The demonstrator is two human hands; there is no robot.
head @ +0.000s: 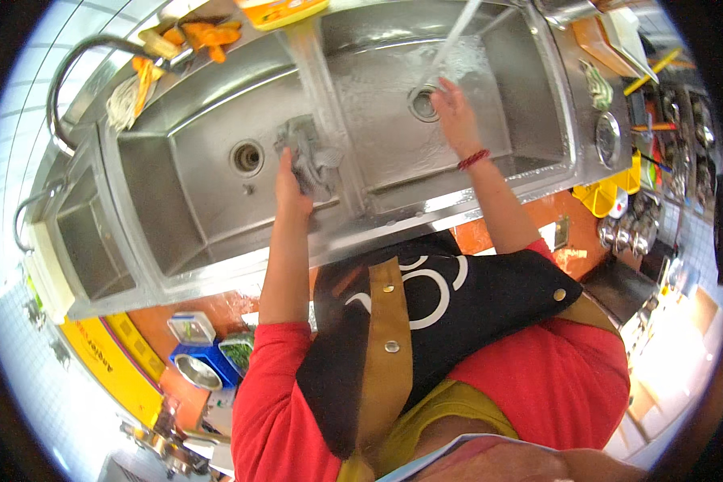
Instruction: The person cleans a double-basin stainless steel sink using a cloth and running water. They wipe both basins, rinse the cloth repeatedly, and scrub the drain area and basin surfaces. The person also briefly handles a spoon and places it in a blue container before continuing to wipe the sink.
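My left hand (pixel 292 190) is in the left basin (pixel 205 211) of a stainless steel sink, its fingers on a crumpled grey cloth (pixel 307 153) beside the divider (pixel 337 126). Part of the cloth hides behind the hand. Over in the right basin (pixel 379 144), my right hand (pixel 458 117) is empty with fingers apart, partly in front of the drain (pixel 423 103). It is slightly blurred. A pale streak (pixel 458 33) comes down from the top edge above it; whether spout or running water, I cannot tell. The right basin's floor looks wet. Another drain (pixel 247 158) lies left of the cloth.
Orange rubber gloves (pixel 211 36) and white string-like fibres (pixel 120 105) lie on the back ledge near a curved faucet (pixel 66 72). A yellow container (pixel 283 13) stands behind the divider. A striped cloth (pixel 597 87) rests at right. A smaller basin (pixel 96 235) sits far left.
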